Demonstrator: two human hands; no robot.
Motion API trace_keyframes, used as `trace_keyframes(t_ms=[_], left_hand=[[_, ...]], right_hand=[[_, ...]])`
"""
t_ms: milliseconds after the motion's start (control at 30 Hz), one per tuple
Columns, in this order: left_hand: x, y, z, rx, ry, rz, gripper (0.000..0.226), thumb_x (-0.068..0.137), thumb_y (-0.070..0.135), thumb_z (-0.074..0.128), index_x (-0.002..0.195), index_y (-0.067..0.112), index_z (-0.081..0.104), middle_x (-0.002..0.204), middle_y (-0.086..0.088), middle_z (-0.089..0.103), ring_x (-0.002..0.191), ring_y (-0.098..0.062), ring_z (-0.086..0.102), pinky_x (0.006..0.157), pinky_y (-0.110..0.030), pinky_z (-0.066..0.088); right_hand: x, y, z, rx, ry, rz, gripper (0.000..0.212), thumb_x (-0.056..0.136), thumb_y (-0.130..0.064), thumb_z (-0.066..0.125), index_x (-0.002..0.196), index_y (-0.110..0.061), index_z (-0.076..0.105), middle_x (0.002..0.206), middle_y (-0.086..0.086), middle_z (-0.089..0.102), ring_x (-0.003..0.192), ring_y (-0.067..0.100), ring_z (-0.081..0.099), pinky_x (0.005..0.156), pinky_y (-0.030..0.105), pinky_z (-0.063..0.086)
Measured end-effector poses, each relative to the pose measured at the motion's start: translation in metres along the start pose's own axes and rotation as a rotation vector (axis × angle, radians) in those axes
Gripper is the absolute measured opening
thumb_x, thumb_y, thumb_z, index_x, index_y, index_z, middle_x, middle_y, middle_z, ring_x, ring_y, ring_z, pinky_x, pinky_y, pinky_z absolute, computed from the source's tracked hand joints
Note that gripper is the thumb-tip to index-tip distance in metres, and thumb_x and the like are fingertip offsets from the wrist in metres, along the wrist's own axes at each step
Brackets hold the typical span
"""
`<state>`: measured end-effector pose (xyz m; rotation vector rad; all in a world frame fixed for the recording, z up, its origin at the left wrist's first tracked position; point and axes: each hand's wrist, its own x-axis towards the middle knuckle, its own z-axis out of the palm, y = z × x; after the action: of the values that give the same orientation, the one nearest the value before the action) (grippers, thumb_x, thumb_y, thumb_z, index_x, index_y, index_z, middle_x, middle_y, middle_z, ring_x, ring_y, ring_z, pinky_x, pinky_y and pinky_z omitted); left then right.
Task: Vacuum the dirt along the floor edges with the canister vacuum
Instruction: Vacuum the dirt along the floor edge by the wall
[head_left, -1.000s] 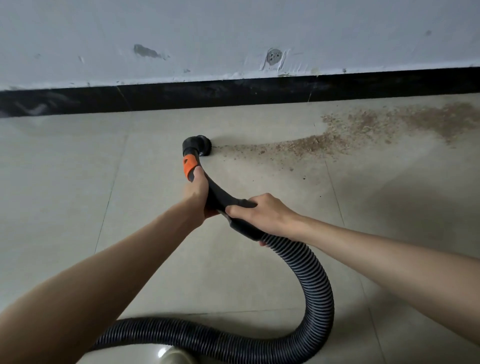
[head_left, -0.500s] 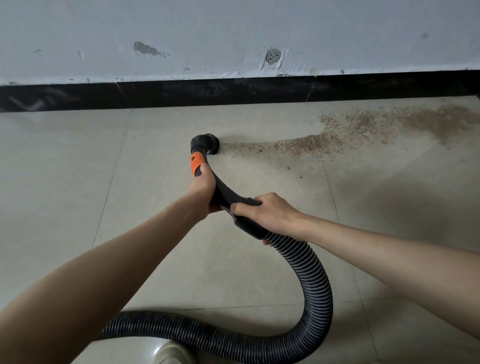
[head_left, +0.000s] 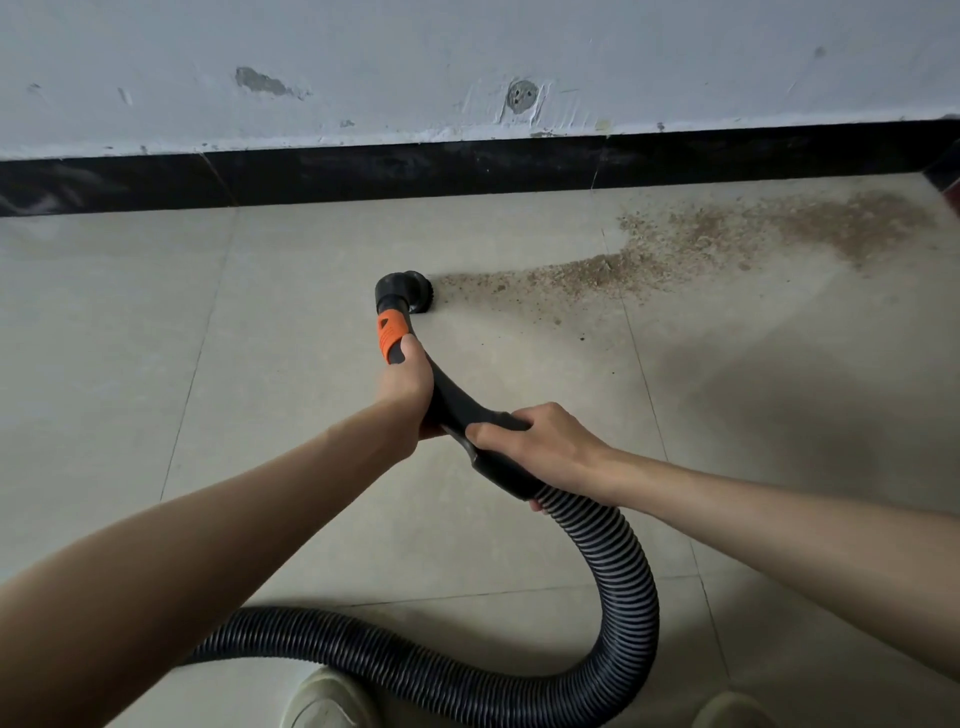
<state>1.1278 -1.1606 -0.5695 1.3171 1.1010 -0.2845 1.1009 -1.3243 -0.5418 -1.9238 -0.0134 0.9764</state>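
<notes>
A black round brush nozzle (head_left: 410, 296) rests on the beige tile floor at the left end of a trail of brown dirt (head_left: 691, 249). Behind it comes an orange collar (head_left: 390, 338) and a curved black vacuum handle (head_left: 457, 402). My left hand (head_left: 408, 387) grips the handle just below the orange collar. My right hand (head_left: 540, 447) grips the handle's lower end, where the ribbed black hose (head_left: 618, 577) begins. The hose loops down and to the left across the floor. The canister itself is out of view.
A black baseboard (head_left: 467, 166) runs under a scuffed white wall (head_left: 467, 62) at the far side. The dirt spreads rightward toward the baseboard's right corner. Two pale shoe tips (head_left: 327, 699) show at the bottom edge, under the hose loop.
The nozzle has slid to the right along the floor into the thin end of the dirt trail. Both hands followed it with the same grips on the handle.
</notes>
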Motion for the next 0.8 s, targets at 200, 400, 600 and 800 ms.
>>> trace_keyframes(t_ms=[200,400,600,800], left_hand=[[-0.01,0.004,0.013,-0.008,-0.005,0.014,0.052,0.094,0.061,0.03,0.109,0.012,0.038,0.105,-0.013,0.057,0.099,-0.035,0.061,0.075,-0.046,0.056],[-0.006,0.025,0.013,-0.011,-0.004,0.041,0.064,0.093,0.064,0.031,0.13,0.012,0.04,0.112,-0.014,0.056,0.098,-0.034,0.061,0.059,-0.041,0.053],[-0.008,0.028,0.021,0.033,-0.023,0.038,0.058,0.093,0.065,0.031,0.122,0.015,0.04,0.092,-0.01,0.055,0.08,-0.029,0.061,0.05,-0.037,0.05],[-0.011,0.027,0.038,0.074,-0.051,0.045,0.06,0.093,0.067,0.029,0.112,0.011,0.038,0.09,-0.011,0.055,0.075,-0.028,0.059,0.051,-0.038,0.049]], right_hand=[[-0.006,-0.001,-0.011,0.016,0.019,0.002,0.049,0.062,-0.059,0.07,0.072,-0.011,0.065,0.052,-0.002,0.059,0.041,0.017,0.057,0.044,0.025,0.048],[0.009,-0.019,-0.012,0.007,0.046,-0.001,0.043,0.071,-0.054,0.072,0.073,-0.011,0.066,0.061,0.004,0.062,0.042,0.021,0.057,0.046,0.027,0.05],[0.007,-0.014,-0.02,0.015,0.064,0.012,0.043,0.073,-0.054,0.071,0.073,-0.011,0.065,0.062,0.005,0.061,0.042,0.021,0.057,0.044,0.026,0.048],[0.0,-0.007,-0.03,0.031,0.09,0.028,0.044,0.075,-0.053,0.071,0.074,-0.01,0.063,0.063,0.006,0.061,0.041,0.022,0.056,0.045,0.026,0.047]])
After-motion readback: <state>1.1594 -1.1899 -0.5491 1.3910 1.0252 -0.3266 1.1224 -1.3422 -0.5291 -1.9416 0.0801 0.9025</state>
